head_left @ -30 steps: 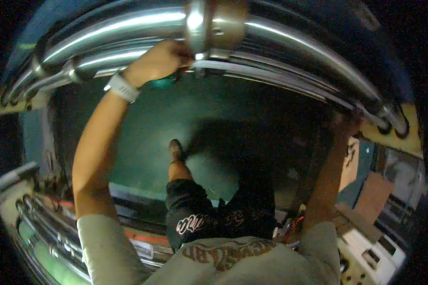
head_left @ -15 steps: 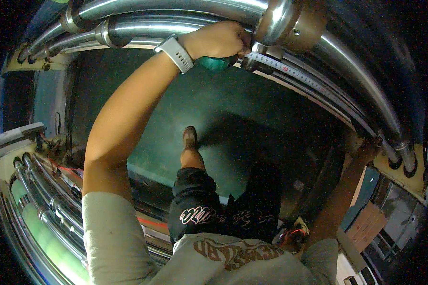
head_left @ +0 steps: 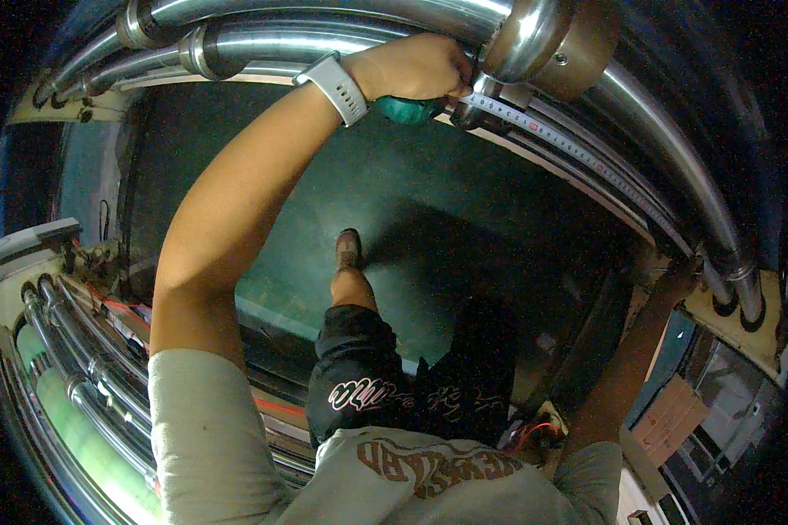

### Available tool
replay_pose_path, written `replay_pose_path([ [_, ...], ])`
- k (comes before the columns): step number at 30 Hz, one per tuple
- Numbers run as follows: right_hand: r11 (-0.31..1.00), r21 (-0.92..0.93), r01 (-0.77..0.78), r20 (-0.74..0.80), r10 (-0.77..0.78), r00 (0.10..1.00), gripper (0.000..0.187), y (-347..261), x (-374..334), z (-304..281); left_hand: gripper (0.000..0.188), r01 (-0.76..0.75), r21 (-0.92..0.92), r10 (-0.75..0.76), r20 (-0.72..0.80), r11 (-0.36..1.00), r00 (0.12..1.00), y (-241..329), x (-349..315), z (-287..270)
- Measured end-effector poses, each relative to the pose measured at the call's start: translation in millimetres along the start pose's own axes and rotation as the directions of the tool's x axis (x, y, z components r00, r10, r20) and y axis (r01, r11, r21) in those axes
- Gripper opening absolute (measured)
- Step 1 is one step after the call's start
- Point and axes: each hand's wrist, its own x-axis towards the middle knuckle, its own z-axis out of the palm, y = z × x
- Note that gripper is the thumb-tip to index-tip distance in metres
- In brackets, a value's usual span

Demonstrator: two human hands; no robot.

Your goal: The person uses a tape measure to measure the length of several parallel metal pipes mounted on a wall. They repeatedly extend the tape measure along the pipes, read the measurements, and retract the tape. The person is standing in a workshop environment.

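Beneath an arch of polished metal bars, bent by the wide lens, a dark green floor is lit in a soft patch and darkened by a shadow. The space is framed by machinery: at the lower left, more bars are set beside a bright green surface, and at the right, bar ends are met by a cream side plate. Farther down that side, brown cardboard is seen.

Graduations and figures are printed along the tape blade. Light outlined script is carried by the black shorts, and brown inverted lettering by the pale shirt.

The tape measure, with a rounded teal case, is held by the left hand just beside a glossy, bulging metal collar; its fingers are curled together, clamped around the tool. The wrist is circled by a perforated white band. From there the thin, pale blade is stretched along the bars toward the right hand, which is placed near the side plate in shadow; whether its fingers are pinched or apart cannot be told.
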Motion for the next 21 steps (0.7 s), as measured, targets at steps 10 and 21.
replay_pose_path([
  [10, 0.634, -0.628, 0.451, 0.465, -0.159, 0.871, 0.027, 40, 32, -42, 0.028, -0.041, 0.232, 0.053, -0.048, 0.972, 0.997, 6, 4, 3],
  [21, 0.906, -0.331, 0.262, 0.391, -0.121, 0.912, 0.023, -3, 9, -88, 0.025, 0.197, 0.075, -0.21, 0.272, 0.978, 0.939, 27, -68, 97],
])
